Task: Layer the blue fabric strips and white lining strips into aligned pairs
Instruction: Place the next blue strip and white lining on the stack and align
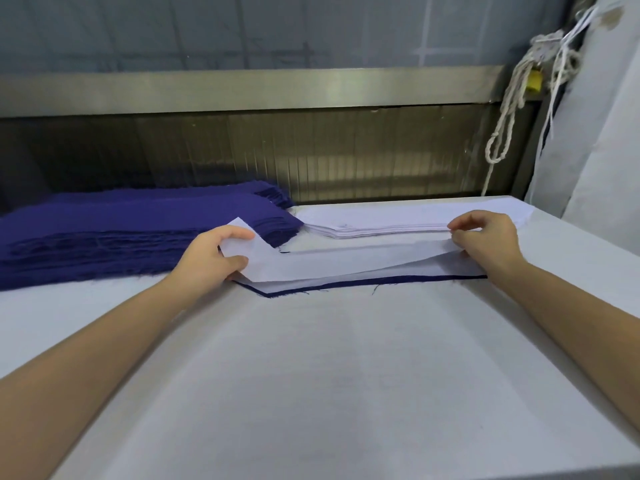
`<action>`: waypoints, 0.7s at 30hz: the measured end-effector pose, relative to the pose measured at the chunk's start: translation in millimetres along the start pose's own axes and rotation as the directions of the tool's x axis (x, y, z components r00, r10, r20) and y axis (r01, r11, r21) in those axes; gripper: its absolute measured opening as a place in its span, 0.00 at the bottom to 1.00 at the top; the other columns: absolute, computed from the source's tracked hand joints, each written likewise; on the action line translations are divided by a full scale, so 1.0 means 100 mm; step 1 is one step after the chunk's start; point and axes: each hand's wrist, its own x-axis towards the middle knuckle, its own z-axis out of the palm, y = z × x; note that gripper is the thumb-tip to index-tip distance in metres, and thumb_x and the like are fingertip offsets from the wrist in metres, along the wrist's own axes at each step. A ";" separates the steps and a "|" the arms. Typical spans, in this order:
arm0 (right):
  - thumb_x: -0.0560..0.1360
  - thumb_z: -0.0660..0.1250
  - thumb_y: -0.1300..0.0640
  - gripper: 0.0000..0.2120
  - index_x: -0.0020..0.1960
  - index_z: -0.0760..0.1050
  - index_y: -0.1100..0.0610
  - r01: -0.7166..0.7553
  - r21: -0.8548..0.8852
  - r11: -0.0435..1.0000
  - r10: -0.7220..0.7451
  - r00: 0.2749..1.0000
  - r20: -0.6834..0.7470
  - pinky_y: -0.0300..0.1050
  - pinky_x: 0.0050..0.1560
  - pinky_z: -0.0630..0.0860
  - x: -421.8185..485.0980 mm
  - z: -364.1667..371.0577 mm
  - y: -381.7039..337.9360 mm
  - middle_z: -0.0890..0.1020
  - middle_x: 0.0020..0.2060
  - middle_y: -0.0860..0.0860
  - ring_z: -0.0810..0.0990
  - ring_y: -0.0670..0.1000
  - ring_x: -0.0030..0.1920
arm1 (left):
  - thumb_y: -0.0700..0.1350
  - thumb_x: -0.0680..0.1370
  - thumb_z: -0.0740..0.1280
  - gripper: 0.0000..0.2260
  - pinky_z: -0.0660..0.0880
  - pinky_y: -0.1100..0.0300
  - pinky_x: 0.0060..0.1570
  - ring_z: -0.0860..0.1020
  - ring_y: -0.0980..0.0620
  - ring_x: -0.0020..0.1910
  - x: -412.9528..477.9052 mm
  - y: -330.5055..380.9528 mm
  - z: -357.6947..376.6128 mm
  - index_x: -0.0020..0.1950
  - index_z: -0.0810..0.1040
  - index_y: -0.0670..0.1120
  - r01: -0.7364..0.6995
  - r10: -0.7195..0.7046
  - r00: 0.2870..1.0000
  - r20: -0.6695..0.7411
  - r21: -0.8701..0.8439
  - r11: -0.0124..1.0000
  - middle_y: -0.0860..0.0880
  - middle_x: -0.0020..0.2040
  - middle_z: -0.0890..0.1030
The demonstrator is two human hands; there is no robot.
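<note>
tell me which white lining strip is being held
The single strip pinched between left hand and right hand; those in the stack behind lie flat.

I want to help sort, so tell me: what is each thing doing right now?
Blue strip, lying flat, near edge showing.
White lining strip, held up above it.
Left hand, pinching its left end.
Right hand, pinching its right end.
Blue stack, piled, untouched.
White stack, piled, untouched.
</note>
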 end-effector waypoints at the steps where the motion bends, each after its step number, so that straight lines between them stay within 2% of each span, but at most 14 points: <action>1: 0.71 0.64 0.68 0.09 0.41 0.78 0.55 0.006 -0.017 1.000 -0.006 1.000 0.005 0.52 0.50 0.78 0.00 0.00 0.00 0.80 0.41 0.49 0.77 0.54 0.37 | 0.35 0.72 0.68 0.16 0.73 0.58 0.37 0.75 0.53 0.33 -0.01 -0.01 0.00 0.53 0.78 0.53 -0.026 0.026 1.000 0.005 0.040 0.999 0.53 0.40 0.77; 4: 0.71 0.64 0.69 0.12 0.47 0.80 0.57 0.040 -0.123 0.992 -0.034 0.998 0.045 0.42 0.51 0.71 0.00 -0.01 0.01 0.79 0.45 0.50 0.75 0.50 0.46 | 0.36 0.73 0.66 0.13 0.67 0.61 0.48 0.73 0.56 0.47 -0.01 -0.03 0.00 0.54 0.78 0.50 -0.114 0.115 0.993 0.003 0.147 0.983 0.54 0.51 0.77; 6: 0.70 0.64 0.71 0.14 0.49 0.79 0.57 0.044 -0.161 0.986 -0.029 0.995 0.091 0.41 0.50 0.69 0.00 -0.01 0.02 0.78 0.46 0.50 0.74 0.49 0.49 | 0.36 0.74 0.66 0.11 0.66 0.61 0.53 0.71 0.57 0.53 -0.01 -0.03 0.00 0.54 0.78 0.48 -0.133 0.138 0.990 -0.015 0.169 0.977 0.54 0.55 0.77; 11: 0.69 0.63 0.72 0.14 0.45 0.79 0.54 0.028 -0.152 0.988 -0.007 0.991 0.132 0.40 0.50 0.68 -0.02 -0.03 0.00 0.79 0.45 0.52 0.74 0.51 0.48 | 0.35 0.73 0.67 0.13 0.63 0.66 0.54 0.72 0.53 0.58 0.00 -0.05 -0.02 0.57 0.78 0.45 -0.143 0.151 0.989 -0.013 0.244 0.959 0.50 0.58 0.78; 15: 0.70 0.62 0.73 0.14 0.44 0.81 0.57 0.024 -0.126 0.992 -0.011 0.994 0.107 0.40 0.50 0.69 -0.01 -0.06 -0.02 0.79 0.42 0.53 0.75 0.51 0.46 | 0.38 0.75 0.68 0.12 0.63 0.66 0.54 0.70 0.57 0.56 -0.01 -0.04 -0.02 0.58 0.77 0.46 -0.140 0.156 0.986 -0.064 0.205 0.969 0.51 0.58 0.76; 19: 0.72 0.61 0.71 0.13 0.42 0.80 0.56 -0.011 -0.119 0.993 0.019 0.998 0.068 0.37 0.36 0.68 0.03 -0.10 -0.02 0.78 0.37 0.51 0.72 0.51 0.40 | 0.43 0.76 0.68 0.12 0.63 0.64 0.56 0.69 0.59 0.55 -0.02 -0.01 -0.02 0.59 0.77 0.47 -0.170 0.190 0.978 -0.092 0.191 0.967 0.55 0.56 0.73; 21: 0.73 0.61 0.70 0.13 0.41 0.80 0.56 -0.019 -0.139 0.990 0.027 0.998 0.057 0.38 0.36 0.68 0.06 -0.12 -0.01 0.77 0.38 0.51 0.72 0.51 0.41 | 0.43 0.75 0.69 0.13 0.63 0.64 0.55 0.68 0.60 0.55 -0.02 -0.01 -0.02 0.59 0.76 0.47 -0.172 0.193 0.977 -0.093 0.198 0.965 0.56 0.56 0.72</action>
